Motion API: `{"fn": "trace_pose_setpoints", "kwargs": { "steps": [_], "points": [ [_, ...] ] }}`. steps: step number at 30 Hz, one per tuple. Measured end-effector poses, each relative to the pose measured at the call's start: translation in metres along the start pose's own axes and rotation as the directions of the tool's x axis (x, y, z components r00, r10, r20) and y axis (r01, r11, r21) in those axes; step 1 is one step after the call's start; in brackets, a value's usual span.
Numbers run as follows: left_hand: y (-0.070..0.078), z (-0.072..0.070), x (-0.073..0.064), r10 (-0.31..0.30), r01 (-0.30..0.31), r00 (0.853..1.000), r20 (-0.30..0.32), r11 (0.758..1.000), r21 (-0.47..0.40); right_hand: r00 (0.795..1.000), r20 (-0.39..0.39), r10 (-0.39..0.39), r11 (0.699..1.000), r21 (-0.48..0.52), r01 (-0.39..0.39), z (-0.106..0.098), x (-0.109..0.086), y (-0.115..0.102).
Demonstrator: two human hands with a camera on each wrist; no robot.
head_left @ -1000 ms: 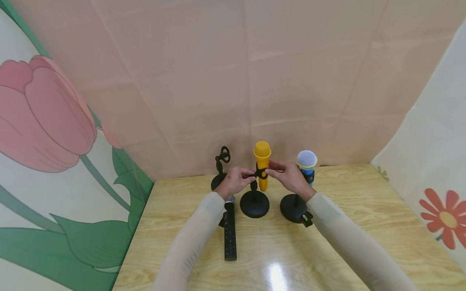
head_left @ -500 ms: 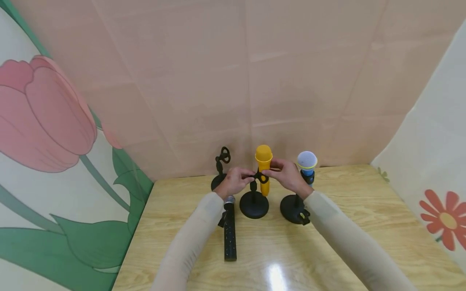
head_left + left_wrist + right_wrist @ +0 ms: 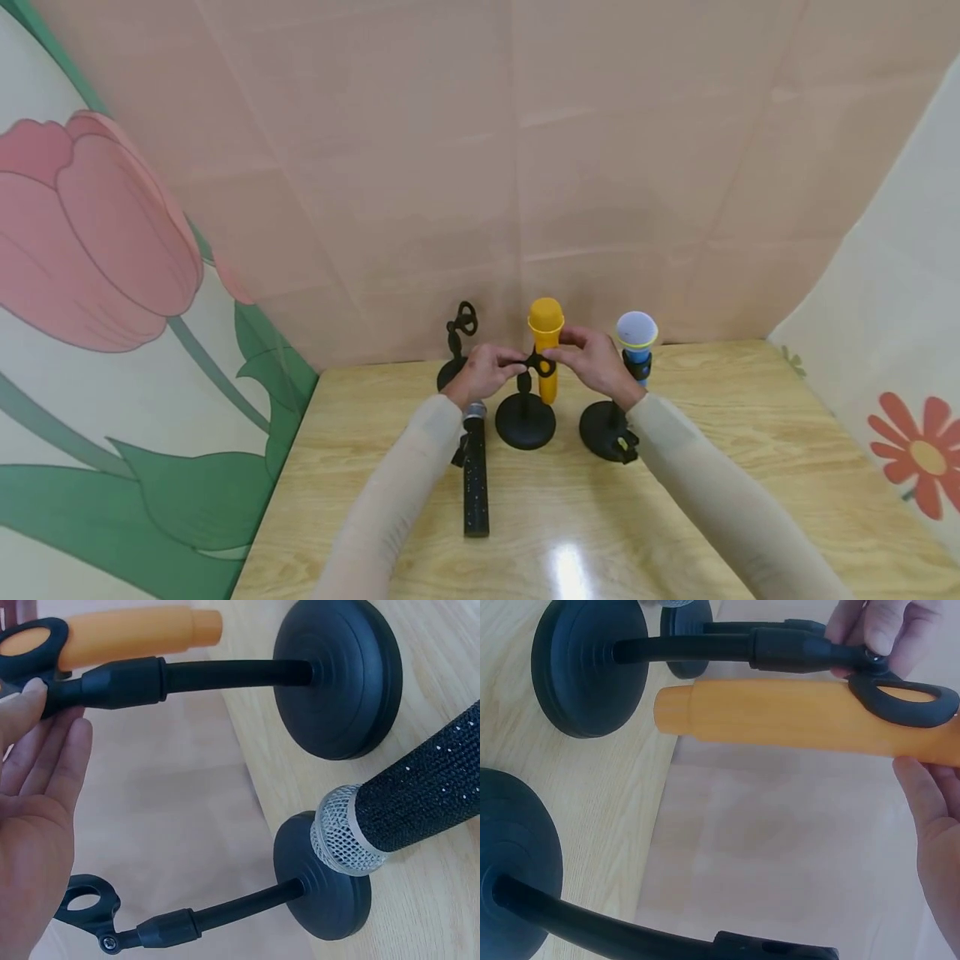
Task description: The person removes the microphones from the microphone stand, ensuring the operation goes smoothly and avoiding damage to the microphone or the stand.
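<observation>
With the left hand (image 3: 482, 373) pinching the middle microphone stand (image 3: 526, 419) at its clip (image 3: 900, 715) joint and the right hand (image 3: 596, 365) gripping the yellow microphone (image 3: 780, 714) against that clip, steady, even pressure should work best.

I hold a yellow microphone (image 3: 546, 337) upright, its handle against the ring clip (image 3: 911, 718) of a black microphone stand (image 3: 524, 385). The stand's round base (image 3: 525, 428) rests on the table (image 3: 570, 500).
</observation>
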State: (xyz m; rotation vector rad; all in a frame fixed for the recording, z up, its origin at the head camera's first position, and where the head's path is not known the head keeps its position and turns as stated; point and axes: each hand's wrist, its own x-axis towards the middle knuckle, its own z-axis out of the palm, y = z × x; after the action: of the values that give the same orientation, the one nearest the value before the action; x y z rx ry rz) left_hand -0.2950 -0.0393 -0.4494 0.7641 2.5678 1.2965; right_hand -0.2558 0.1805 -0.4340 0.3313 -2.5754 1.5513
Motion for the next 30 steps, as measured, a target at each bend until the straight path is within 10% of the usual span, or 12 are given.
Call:
{"fn": "trace_pose_setpoints", "kwargs": {
  "steps": [30],
  "points": [
    [0.003, -0.002, 0.002, -0.079, 0.08, 0.997, 0.026, 0.997, -0.013, 1.0, -0.01, -0.017, 1.0, -0.021, 0.017, -0.009, 0.005, -0.014]
  ]
}}
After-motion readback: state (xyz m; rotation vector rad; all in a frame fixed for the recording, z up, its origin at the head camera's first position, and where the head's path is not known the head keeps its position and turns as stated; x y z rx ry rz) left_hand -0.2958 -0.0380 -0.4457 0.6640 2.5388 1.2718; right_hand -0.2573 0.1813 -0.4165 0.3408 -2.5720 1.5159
